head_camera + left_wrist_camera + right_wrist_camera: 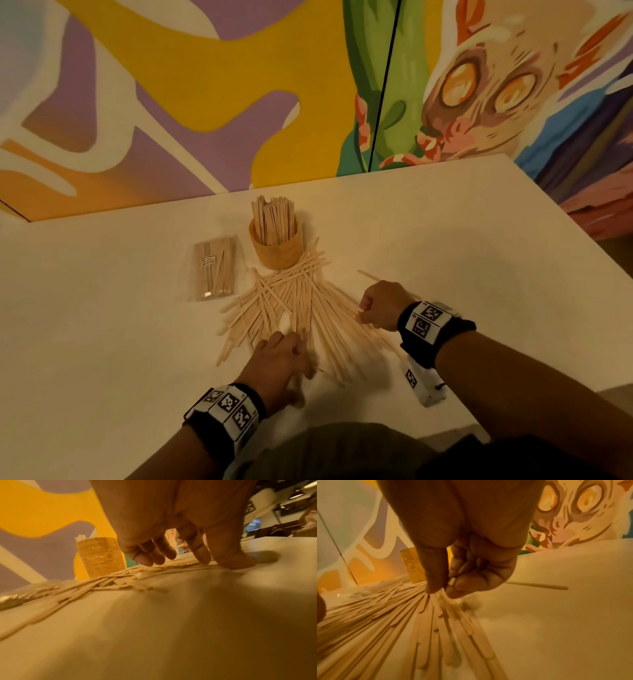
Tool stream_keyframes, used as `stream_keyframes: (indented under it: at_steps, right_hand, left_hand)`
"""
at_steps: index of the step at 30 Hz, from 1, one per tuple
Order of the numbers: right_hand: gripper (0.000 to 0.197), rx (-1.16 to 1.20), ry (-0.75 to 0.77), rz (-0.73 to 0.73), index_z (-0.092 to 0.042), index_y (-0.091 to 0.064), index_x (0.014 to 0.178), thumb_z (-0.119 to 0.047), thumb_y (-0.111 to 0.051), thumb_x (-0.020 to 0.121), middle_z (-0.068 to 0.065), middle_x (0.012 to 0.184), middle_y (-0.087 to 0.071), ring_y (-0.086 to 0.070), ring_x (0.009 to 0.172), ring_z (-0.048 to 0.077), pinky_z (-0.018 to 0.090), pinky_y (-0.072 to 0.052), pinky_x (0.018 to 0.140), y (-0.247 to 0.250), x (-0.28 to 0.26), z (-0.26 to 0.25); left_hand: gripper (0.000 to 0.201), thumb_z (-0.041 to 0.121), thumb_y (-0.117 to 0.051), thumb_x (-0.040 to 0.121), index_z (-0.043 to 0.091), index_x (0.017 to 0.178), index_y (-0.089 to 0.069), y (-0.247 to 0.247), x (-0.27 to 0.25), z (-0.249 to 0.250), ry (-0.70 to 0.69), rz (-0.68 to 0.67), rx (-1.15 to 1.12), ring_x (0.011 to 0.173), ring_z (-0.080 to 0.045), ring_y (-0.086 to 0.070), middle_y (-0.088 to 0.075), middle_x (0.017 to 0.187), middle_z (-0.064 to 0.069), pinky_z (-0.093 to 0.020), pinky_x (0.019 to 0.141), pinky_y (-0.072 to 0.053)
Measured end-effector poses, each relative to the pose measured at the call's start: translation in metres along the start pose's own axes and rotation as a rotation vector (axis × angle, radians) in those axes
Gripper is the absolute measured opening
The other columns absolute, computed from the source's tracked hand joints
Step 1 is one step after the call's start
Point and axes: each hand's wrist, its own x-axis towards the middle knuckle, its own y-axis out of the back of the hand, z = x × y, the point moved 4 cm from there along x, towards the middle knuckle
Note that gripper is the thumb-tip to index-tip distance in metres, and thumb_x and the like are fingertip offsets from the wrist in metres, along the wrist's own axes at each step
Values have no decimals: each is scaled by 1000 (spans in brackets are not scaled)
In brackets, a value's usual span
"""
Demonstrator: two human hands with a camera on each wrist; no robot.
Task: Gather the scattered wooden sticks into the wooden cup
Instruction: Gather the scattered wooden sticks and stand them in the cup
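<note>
The wooden cup (275,251) stands at the back of the white table (102,325), packed with upright sticks. In front of it a fan of scattered wooden sticks (298,301) lies flat. My left hand (298,346) rests at the near end of the pile. Its fingers (200,551) hang fairly straight and touch the sticks (120,580), with the cup (101,557) behind. My right hand (361,313) sits at the pile's right side. In the right wrist view, thumb and fingers of the right hand (445,588) pinch the ends of several sticks (436,615).
A clear plastic packet of sticks (215,270) lies left of the cup. One stray stick (370,275) lies alone beyond my right hand, the same stick (537,585) showing in the right wrist view. A painted wall rises behind the table. The table's right edge runs diagonally near my right forearm.
</note>
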Motion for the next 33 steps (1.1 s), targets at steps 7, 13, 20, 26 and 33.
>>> stream_keyframes:
  at_steps: [7,13,20,26,33]
  right_hand:
    - [47,-197,-63,89,-6,-63,102,-49,-64,83,7,108,-67,-62,100,22,29,-50,79,-4,1,9]
    - [53,-332,-56,116,-8,-50,126,-45,-60,88,11,131,-49,-46,121,27,35,-43,98,-40,3,-5]
    - [35,-345,-135,79,-7,-53,124,-15,-57,91,11,132,-53,-52,121,24,31,-44,102,-45,16,-17]
    - [39,-325,-158,33,-4,-45,131,-19,-50,95,14,139,-46,-47,127,27,33,-39,104,-35,19,-18]
    - [32,-210,-93,57,0,-49,126,-18,-43,100,14,131,-55,-54,120,26,29,-44,95,-1,14,-22]
  left_hand:
    - [16,30,-62,83,33,99,-64,9,11,-9,93,283,-78,99,-17,-45,-50,104,7,-32,88,-37]
    - [17,28,-63,81,30,99,-64,8,6,-6,135,387,-179,97,-16,-46,-50,102,6,-30,84,-37]
    - [22,32,-57,86,31,108,-61,7,-4,-6,139,395,-251,102,-11,-41,-47,109,10,-22,88,-35]
    - [20,32,-59,86,31,105,-63,0,-12,-7,153,389,-316,104,-11,-44,-47,110,10,-23,88,-38]
    - [17,31,-53,92,29,106,-61,6,-12,-17,199,420,-505,99,-8,-46,-48,106,10,-18,84,-36]
